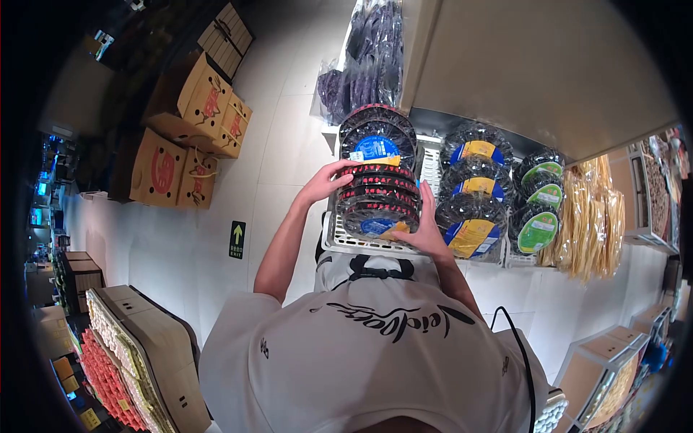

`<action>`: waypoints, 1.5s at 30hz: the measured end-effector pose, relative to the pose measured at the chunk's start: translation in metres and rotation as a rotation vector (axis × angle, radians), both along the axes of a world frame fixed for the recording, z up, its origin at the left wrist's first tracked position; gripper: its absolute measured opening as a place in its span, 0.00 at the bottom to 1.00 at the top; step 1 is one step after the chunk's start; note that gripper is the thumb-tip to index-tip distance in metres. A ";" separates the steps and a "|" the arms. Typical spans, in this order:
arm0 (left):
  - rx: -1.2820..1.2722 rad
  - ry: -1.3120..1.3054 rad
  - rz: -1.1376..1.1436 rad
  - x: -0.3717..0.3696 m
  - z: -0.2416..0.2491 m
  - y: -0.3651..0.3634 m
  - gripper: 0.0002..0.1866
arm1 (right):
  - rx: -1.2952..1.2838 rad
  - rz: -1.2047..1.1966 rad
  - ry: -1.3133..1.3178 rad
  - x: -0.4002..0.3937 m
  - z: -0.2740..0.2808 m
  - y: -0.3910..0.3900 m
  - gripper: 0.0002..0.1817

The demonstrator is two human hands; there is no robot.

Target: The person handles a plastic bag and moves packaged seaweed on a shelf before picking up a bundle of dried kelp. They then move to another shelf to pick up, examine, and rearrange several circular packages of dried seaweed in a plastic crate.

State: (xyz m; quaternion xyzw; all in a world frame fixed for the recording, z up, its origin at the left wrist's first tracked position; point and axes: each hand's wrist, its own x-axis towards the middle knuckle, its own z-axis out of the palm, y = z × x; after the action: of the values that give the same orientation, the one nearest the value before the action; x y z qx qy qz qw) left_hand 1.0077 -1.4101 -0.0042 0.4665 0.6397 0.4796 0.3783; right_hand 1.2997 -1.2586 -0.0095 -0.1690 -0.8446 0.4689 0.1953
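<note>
A stack of round black packages with red lettering [379, 191] stands on edge in a white plastic basket [375, 247], between my two hands. My left hand [328, 182] touches the upper left side of the stack, fingers over its rim. My right hand [427, 227] presses against the lower right side, its thumb at the front package's yellow label and its fingers pointing up along the side. Behind the stack leans another round package with a blue label [375, 148]. To the right are rows of packages with blue and yellow labels [473, 234].
Green-labelled packages [536, 227] and bundles of yellow strips [588, 216] sit further right. Dark purple bagged goods [372, 65] lie beyond the basket. Cardboard boxes [159, 169] stand at the left. A display bin [137, 346] is at the lower left.
</note>
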 end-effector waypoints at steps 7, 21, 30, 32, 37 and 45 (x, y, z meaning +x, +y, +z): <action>0.021 -0.142 0.051 -0.001 -0.022 -0.008 0.21 | -0.193 -0.045 0.127 -0.007 -0.023 0.017 0.59; -0.026 -0.023 0.187 -0.018 -0.020 0.005 0.20 | -0.365 0.087 -0.036 -0.023 0.014 0.029 0.45; -0.092 0.703 0.469 -0.043 -0.015 0.059 0.27 | -0.546 0.043 0.051 -0.012 -0.006 0.017 0.46; -0.148 0.736 0.453 -0.045 -0.011 0.069 0.26 | -0.531 0.055 0.043 -0.012 -0.006 0.017 0.45; -0.234 0.784 0.388 -0.045 0.005 0.085 0.22 | -0.505 0.069 0.059 -0.008 -0.006 0.017 0.46; -0.206 0.557 0.368 -0.067 -0.013 0.086 0.15 | -0.561 0.066 0.061 -0.009 -0.005 0.019 0.46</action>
State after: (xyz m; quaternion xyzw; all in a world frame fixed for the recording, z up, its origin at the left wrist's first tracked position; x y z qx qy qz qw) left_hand 0.9409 -1.3245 -0.0175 0.4158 0.8368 0.3271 0.1413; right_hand 1.2903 -1.2393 -0.0141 -0.1745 -0.6806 0.6954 0.1509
